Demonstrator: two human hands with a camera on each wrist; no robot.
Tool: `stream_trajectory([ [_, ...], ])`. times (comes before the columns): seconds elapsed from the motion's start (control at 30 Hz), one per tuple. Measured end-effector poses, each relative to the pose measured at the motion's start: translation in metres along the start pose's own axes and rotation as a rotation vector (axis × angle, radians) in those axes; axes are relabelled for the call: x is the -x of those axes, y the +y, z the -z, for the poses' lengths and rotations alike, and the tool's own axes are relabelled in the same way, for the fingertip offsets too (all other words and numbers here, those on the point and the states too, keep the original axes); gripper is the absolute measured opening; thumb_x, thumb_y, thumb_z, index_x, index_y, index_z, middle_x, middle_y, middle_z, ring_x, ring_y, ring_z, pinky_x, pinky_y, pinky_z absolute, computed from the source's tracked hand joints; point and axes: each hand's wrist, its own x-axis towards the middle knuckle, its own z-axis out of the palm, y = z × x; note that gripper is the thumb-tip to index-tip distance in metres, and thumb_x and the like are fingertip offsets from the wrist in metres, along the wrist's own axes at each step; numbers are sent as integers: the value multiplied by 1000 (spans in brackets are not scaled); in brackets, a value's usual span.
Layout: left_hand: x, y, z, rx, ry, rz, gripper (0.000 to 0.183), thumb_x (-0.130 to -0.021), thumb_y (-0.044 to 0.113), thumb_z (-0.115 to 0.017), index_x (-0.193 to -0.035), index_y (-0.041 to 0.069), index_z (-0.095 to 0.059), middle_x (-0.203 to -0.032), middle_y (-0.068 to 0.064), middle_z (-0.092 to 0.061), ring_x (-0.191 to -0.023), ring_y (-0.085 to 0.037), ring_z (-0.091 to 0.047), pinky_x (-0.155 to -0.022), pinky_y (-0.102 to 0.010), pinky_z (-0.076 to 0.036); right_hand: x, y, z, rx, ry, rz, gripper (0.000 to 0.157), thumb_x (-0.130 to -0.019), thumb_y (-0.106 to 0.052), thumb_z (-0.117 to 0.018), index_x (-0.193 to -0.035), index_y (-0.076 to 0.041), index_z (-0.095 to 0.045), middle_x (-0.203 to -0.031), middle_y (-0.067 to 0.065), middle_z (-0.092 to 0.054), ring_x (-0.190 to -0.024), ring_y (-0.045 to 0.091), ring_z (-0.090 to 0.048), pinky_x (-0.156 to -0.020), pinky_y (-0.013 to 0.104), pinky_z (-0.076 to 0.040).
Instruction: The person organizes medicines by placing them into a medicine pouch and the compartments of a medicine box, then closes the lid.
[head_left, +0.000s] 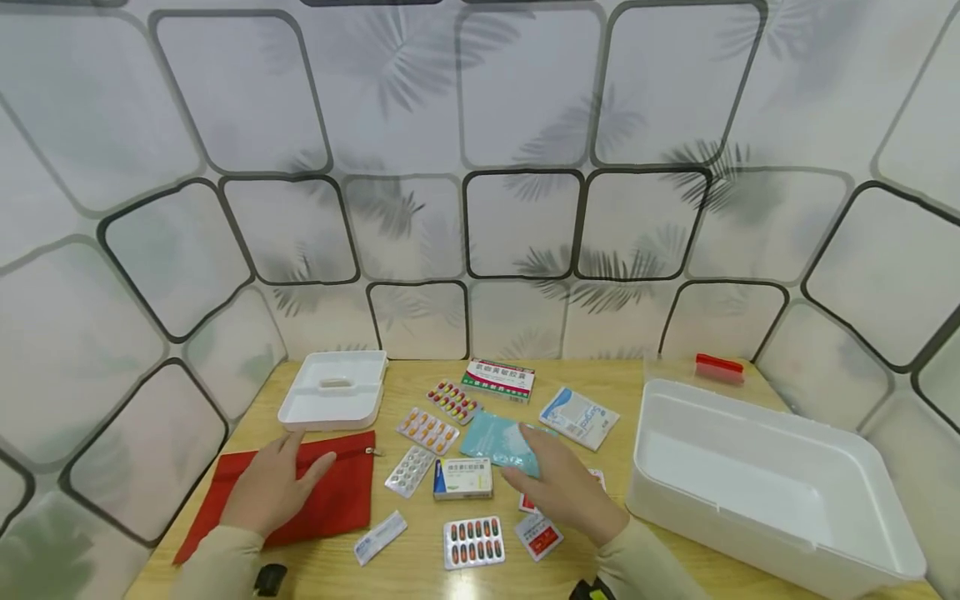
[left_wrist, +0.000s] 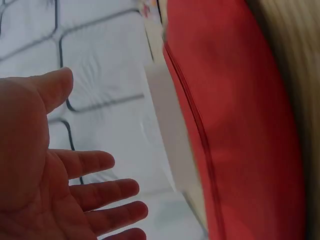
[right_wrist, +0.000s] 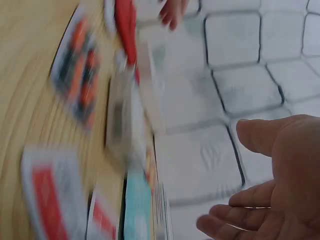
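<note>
My left hand (head_left: 270, 490) is held over a red zip pouch (head_left: 341, 487); in the left wrist view its fingers are spread, with nothing between them. Near a teal packet (head_left: 493, 440) is my right hand (head_left: 566, 485), its thumb apart from relaxed fingers. The right wrist view shows that hand holding nothing. Between the hands lie a blue-and-white medicine box (head_left: 463, 481), a blister pack of red-and-dark capsules (head_left: 474, 542), a silver blister pack (head_left: 410, 472), a blister pack of orange pills (head_left: 428, 431) and a red-and-white sachet (head_left: 538, 536).
A white plastic bin (head_left: 750, 517) stands at the right, a clear lid with a red handle (head_left: 720, 367) behind it. At the back left is a white tray (head_left: 330, 412). Farther back lie a medicine box (head_left: 498, 380), capsules (head_left: 454, 402) and a white-blue packet (head_left: 580, 418); a small white packet (head_left: 380, 537) lies in front.
</note>
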Motion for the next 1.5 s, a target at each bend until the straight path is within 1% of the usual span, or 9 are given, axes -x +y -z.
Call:
stream_trajectory([
  [0.1, -4, -28, 6, 21, -71, 73, 97, -91, 69, -40, -136, -17, -35, -132, -42, -39, -118, -55, -40, -94, -65, -37, -11, -28, -4, -172, -120, 24, 64, -97, -46, -52, -143, -3, -42, -136, 12, -52, -116, 23, -55, -93, 40, -47],
  [0.23, -8, -63, 8, -10, -124, 109, 91, -93, 62, -42, -124, -24, -41, -120, -44, -47, -107, -56, -48, -89, -63, -41, -28, -66, -22, -274, -205, 53, 52, -96, -40, -56, -133, -3, -54, -115, 1, -64, -97, 9, -61, -81, 27, -50],
  [0.3, -7, -74, 8, -28, -169, 129, 89, -94, 60, -43, -116, -26, -45, -109, -43, -52, -97, -53, -54, -85, -60, -44, -36, -81, -34, -303, -223, 44, 49, -94, -38, -59, -128, -3, -60, -104, -4, -67, -91, 4, -61, -77, 24, -50],
  [0.4, -3, -83, 6, -25, -250, 176, 78, -94, 57, -44, -96, -21, -54, -83, -30, -59, -75, -38, -58, -75, -51, -49, -47, -96, -52, -327, -239, 9, 49, -91, -37, -62, -125, -1, -62, -97, -8, -68, -88, 1, -59, -77, 23, -49],
  [0.57, 5, -92, 0, -14, -294, 194, 59, -97, 49, -42, -67, 0, -57, -60, -7, -49, -59, -22, -49, -63, -41, -44, -59, -109, -79, -437, -262, -122, 46, -88, -30, -66, -120, 4, -64, -98, 4, -71, -82, 6, -64, -79, 28, -51],
  [0.7, 8, -101, -4, -38, -312, 200, 58, -98, 45, -42, -72, -3, -63, -62, -7, -52, -61, -23, -51, -66, -43, -46, -65, -117, -96, -521, -256, -234, 48, -86, -26, -69, -118, 9, -62, -102, 9, -69, -83, 13, -66, -82, 33, -52],
  [0.83, 7, -106, -3, -76, -353, 242, 56, -99, 40, -43, -79, -7, -66, -64, -7, -52, -64, -24, -52, -68, -43, -47, -69, -125, -107, -467, -255, -291, 51, -85, -30, -69, -119, 7, -62, -106, 7, -67, -95, 14, -61, -86, 33, -50],
  [1.23, 2, -101, 3, -119, -349, 288, 59, -98, 40, -43, -92, -15, -62, -77, -22, -60, -70, -29, -56, -73, -51, -50, -73, -130, -124, -444, -274, -359, 54, -83, -30, -72, -117, 10, -60, -114, 15, -63, -101, 22, -57, -93, 40, -46],
  [1.5, 3, -101, 5, -90, -325, 302, 60, -98, 41, -43, -92, -16, -62, -77, -23, -60, -70, -30, -56, -72, -51, -50, -75, -131, -131, -535, -280, -338, 29, -85, -25, -70, -92, 2, -67, -80, 4, -59, -75, 16, -53, -71, 30, -47],
])
